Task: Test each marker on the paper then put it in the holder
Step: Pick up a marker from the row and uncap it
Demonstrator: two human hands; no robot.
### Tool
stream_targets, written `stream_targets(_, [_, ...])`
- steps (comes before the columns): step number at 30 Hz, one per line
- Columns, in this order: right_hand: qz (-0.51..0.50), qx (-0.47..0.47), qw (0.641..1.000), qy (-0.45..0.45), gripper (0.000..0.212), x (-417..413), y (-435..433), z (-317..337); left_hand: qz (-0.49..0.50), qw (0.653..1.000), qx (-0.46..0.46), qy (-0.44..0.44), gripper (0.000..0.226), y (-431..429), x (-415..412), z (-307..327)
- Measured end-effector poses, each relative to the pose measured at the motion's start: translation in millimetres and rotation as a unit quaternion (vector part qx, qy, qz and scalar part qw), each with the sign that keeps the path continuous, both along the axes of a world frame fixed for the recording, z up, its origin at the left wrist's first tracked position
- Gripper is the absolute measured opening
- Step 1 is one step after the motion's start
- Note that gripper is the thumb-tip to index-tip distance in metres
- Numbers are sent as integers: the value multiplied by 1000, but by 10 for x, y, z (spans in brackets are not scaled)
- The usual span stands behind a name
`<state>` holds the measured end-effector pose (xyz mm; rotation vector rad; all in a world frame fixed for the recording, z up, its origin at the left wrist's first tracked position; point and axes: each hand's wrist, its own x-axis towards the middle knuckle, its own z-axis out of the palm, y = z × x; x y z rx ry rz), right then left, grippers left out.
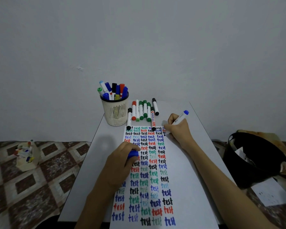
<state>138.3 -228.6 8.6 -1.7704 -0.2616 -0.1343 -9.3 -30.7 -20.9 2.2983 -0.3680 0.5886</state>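
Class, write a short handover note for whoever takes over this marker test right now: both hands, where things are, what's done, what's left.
Right-hand grip holds the blue marker, uncapped, tip at the paper's top right.
Left-hand grip holds the blue cap and rests on the paper.
Holder stands at the table's back left, several markers inside.
Done: many "test" words written.
Left: cap the blue marker, put it in the holder, then test the row of markers lying beyond the paper.
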Motion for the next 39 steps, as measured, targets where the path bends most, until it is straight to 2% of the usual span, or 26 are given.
stream_targets(5, [0, 23, 1000, -3, 34, 35, -29, -25, 0, 1000, -5, -2, 20, 2, 5, -6])
stream_targets(13, [8, -7, 1000, -12, 33, 28, -18, -41, 0, 1000, -8, -2, 17, -8, -8, 9])
stream_targets(19, [-14, 25, 1000, 0, 35, 42, -51, -43, -9, 1000, -11, -2, 28, 3, 3, -1])
stream_targets(30, [-4, 8, 1000, -5, 34, 34, -51, -51, -8, 1000, -14, -5, 29, -3, -15, 15])
stream_targets(35, [-42, 33, 999, -11, 35, 27, -56, -50, -11, 1000, -15, -4, 29, -3, -14, 10])
stream_targets(39, [-34, 20, 999, -11, 35, 33, -58, -59, -14, 1000, -15, -4, 28, 2, -18, 5])
